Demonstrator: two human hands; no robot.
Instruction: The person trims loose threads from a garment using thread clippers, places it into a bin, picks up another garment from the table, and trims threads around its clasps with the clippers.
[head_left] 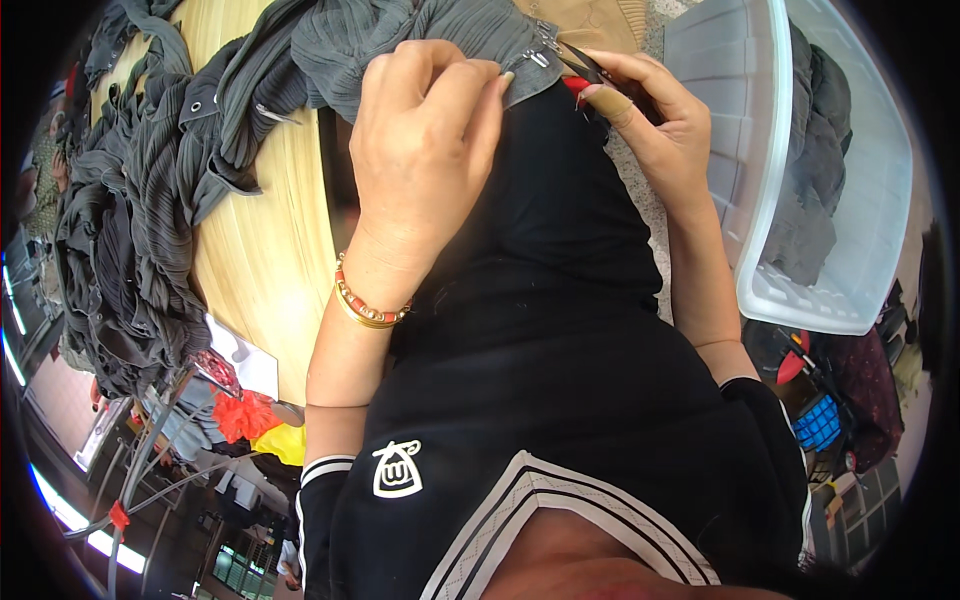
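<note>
My left hand (418, 145) is closed in a pinch on the edge of a grey ribbed garment (400, 30), which lies bunched across my lap and the table. Small silver metal pieces (538, 58), perhaps hooks or pins, sit along the garment's edge, just right of my left fingertips. In my right hand (668, 130) is a pair of small dark-bladed thread snips (590, 68) with a bit of red by the thumb. The blades point toward the garment's edge and the metal pieces. Tan tape wraps a digit of that hand.
A pale wooden table (265, 250) lies at my left, with a heap of dark grey garments (130, 260) along it. On the right stands a translucent plastic bin (860, 290) holding grey cloth (810, 170). Red and yellow material (243, 415) hangs near a metal frame (150, 465) at lower left.
</note>
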